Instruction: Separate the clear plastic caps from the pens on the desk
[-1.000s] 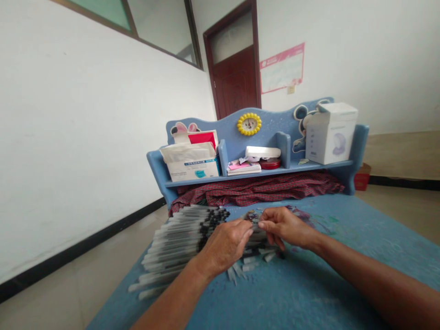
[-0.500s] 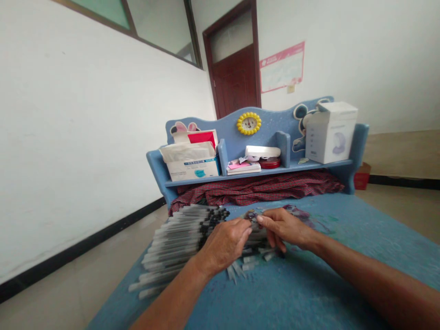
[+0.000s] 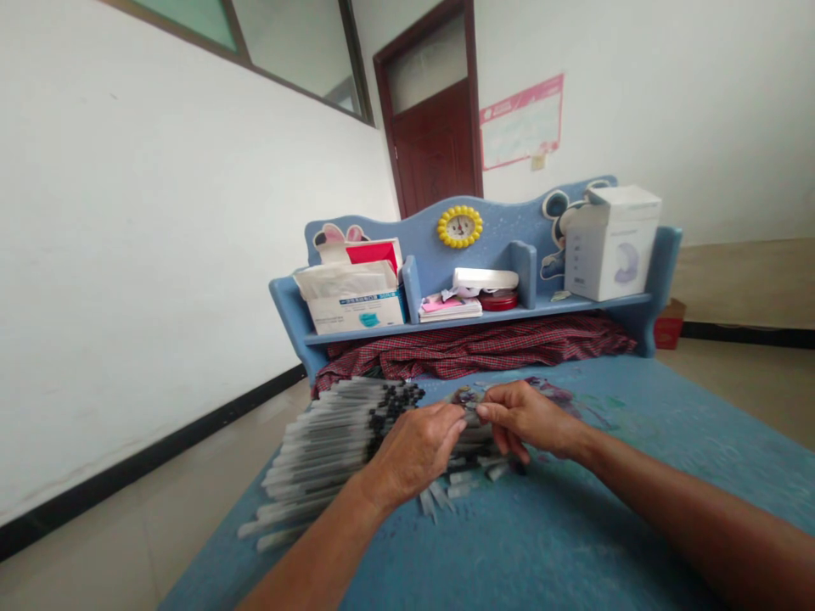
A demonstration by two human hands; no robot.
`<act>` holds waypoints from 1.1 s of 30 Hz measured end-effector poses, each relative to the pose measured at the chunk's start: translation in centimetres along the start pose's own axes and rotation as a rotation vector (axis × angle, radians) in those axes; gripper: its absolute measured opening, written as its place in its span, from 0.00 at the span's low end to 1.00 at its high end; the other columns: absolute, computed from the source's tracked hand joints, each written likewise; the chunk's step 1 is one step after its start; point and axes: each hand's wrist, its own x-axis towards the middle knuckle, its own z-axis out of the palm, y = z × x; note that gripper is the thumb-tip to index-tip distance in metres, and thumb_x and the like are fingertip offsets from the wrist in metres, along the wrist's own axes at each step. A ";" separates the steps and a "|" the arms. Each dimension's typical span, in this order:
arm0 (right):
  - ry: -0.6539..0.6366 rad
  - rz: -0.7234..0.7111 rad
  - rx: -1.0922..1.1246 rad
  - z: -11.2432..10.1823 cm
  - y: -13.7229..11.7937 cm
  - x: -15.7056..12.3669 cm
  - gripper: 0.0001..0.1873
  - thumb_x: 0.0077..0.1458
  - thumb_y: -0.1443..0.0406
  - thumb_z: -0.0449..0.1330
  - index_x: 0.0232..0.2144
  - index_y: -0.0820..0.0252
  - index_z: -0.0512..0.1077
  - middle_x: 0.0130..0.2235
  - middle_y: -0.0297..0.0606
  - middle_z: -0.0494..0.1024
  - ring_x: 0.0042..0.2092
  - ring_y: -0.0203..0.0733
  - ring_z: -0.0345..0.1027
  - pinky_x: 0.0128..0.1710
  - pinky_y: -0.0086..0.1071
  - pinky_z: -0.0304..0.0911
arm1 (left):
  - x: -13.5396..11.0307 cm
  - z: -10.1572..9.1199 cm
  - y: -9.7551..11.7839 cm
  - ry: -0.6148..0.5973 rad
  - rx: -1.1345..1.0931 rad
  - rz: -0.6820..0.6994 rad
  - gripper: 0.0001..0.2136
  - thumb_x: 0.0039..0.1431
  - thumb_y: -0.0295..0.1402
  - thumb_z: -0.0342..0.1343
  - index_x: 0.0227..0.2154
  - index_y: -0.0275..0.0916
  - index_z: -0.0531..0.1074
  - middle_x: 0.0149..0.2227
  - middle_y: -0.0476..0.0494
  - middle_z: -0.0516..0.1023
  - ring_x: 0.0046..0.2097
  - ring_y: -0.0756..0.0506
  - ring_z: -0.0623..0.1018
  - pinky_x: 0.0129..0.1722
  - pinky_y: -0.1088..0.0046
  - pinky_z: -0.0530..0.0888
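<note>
At the centre of the frame, thumb and forefinger of the left hand (image 3: pixel 417 450) and of the right hand (image 3: pixel 525 417) are pinched together from opposite sides on one small grey pen part (image 3: pixel 472 413); it is too small and blurred to tell exactly what piece it is. The part sits just above the blue desk (image 3: pixel 573 543), over a few loose caps (image 3: pixel 446 494) lying under the hands.

To do this well, I judge the two pinches should stay close to the joint and push straight along the pen's line, since a sideways twist could let so small a piece slip into the loose caps below.

Left of the hands, touching the left wrist's side, lies a broad stack of pens (image 3: pixel 331 450), black ends toward the middle; its near end reaches the desk's left edge, so there is little spare room that way. Behind, a checked cloth (image 3: pixel 484 350) lies under the shelf (image 3: pixel 484 318). The lower right of the desk is open surface, the freest side for moving.
</note>
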 end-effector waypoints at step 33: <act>0.322 -0.093 0.216 -3.4 1.0 0.9 0.15 0.37 0.63 0.64 0.26 0.61 0.63 0.20 0.31 0.74 0.15 0.32 0.64 0.11 0.22 0.50 | 0.2 -4.4 -2.5 -0.274 -0.215 -0.430 0.12 0.56 0.33 0.44 0.26 0.37 0.71 0.22 0.52 0.71 0.26 0.51 0.69 0.25 0.80 0.61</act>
